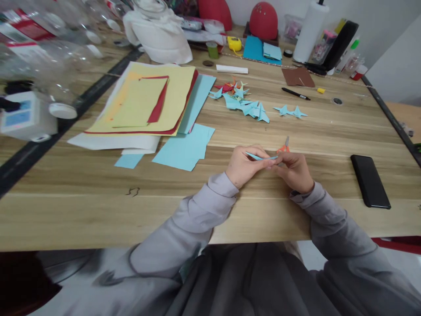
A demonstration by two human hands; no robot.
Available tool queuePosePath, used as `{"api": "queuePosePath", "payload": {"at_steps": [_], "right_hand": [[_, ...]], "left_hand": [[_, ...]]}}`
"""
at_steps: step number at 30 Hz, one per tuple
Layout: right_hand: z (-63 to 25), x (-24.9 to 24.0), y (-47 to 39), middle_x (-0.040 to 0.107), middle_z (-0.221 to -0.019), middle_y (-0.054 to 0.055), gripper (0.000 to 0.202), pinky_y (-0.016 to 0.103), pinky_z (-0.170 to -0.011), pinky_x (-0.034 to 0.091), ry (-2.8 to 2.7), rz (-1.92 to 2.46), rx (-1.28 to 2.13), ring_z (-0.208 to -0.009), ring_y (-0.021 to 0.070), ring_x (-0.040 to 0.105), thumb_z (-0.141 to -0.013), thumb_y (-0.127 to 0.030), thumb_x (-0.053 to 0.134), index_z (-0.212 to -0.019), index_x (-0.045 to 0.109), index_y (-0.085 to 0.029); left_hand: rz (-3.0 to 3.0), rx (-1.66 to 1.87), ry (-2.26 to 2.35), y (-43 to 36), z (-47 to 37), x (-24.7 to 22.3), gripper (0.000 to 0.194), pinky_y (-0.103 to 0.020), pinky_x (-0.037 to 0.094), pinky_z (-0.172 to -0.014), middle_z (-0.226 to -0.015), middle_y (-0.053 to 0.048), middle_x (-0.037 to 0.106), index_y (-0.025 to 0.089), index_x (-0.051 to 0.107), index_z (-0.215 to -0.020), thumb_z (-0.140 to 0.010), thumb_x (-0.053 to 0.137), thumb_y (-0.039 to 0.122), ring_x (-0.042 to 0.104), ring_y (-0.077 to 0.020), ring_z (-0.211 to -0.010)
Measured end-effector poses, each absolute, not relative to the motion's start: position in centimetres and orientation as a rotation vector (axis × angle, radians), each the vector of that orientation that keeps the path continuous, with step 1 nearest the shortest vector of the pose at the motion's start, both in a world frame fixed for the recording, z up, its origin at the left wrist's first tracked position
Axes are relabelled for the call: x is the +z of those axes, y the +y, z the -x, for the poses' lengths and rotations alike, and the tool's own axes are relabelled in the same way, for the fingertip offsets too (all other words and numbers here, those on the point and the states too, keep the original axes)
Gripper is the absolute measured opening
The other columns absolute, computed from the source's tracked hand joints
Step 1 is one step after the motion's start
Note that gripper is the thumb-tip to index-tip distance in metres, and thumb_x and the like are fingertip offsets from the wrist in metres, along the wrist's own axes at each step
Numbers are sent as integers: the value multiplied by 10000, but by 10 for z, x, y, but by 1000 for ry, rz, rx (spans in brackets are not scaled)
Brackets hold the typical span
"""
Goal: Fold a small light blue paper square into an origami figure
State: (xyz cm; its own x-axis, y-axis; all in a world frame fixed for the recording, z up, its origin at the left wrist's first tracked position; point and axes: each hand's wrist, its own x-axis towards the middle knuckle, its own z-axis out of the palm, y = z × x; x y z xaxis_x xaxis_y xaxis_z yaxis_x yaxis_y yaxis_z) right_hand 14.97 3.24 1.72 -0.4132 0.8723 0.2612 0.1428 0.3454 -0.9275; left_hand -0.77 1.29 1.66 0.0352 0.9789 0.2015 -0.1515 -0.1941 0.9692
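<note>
Between both hands is a small folded piece of light blue paper (259, 156), seen nearly edge-on. My left hand (247, 166) pinches it, thumb and fingers closed on its left part. The fingertips of my right hand (294, 170) are closed on its right end, touching the left fingertips. Orange-handled scissors (284, 145) lie just behind my right hand, their handles partly hidden. Beyond the hands, folded blue paper shapes (245, 107) lie in a cluster with red ones (228, 87). Two more blue folded shapes (290, 111) rest to the right of these.
Yellow, red and white sheets (131, 101) are stacked at left, with cut blue sheets (184, 147) beside them. A black phone (370, 181) lies at right. Behind are a pen (295, 93), brown paper (298, 77) and a yellow tape measure (234, 43). Plastic bottles (62, 98) crowd the far left.
</note>
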Motion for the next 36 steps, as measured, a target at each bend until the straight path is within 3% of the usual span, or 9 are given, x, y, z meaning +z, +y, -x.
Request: {"api": "queuePosePath", "payload": {"at_steps": [5,12,16,21,25,28,36], "right_hand": [[-150,17,33,629,-591,-8,244,281,-615,468,-1824,884,1127,-599,127,553,-693,-381,756,-602,638,-188],[-153,16,31,646,-783,16,191,296,-705,474,-1764,829,1103,-726,142,584,-815,-393,654,-838,649,-203],[-150,20,29,624,-690,7,213,297,-669,461,-1818,837,952,-663,138,554,-840,-396,630,-743,633,-206],[-149,20,29,604,-632,-4,279,283,-630,444,-1842,881,909,-616,128,539,-868,-410,590,-683,620,-203],[-152,16,32,620,-668,0,226,286,-643,443,-1760,914,871,-636,131,559,-861,-364,609,-707,615,-199],[-153,15,32,622,-681,3,225,293,-650,453,-1703,934,882,-654,138,567,-852,-377,621,-712,612,-200],[-147,18,30,642,-746,7,320,286,-635,488,-1702,934,1006,-663,138,588,-698,-483,754,-792,621,-208]], "left_hand": [[-1326,1398,947,13,10,18,172,-268,379,-576,-575,-8,608,179,704,-536,-604,824,281,518,-105,-578],[-1319,1410,1038,12,12,23,222,-275,368,-567,-552,4,559,185,687,-518,-589,827,342,479,-108,-564],[-1364,1354,1062,12,10,25,279,-273,351,-541,-523,11,521,181,662,-486,-569,833,385,446,-101,-536],[-1320,1294,1124,13,9,21,210,-265,379,-544,-551,4,569,162,684,-539,-590,812,320,482,-98,-538],[-1238,1311,1047,15,9,17,267,-294,486,-677,-739,-41,695,151,731,-693,-500,862,283,618,-147,-691],[-1184,1330,1026,15,10,17,311,-328,521,-743,-813,-67,730,150,739,-749,-520,862,320,655,-173,-754],[-1125,1338,1113,13,12,21,297,-254,467,-531,-579,-20,674,149,744,-709,-531,859,358,557,-105,-510]]}}
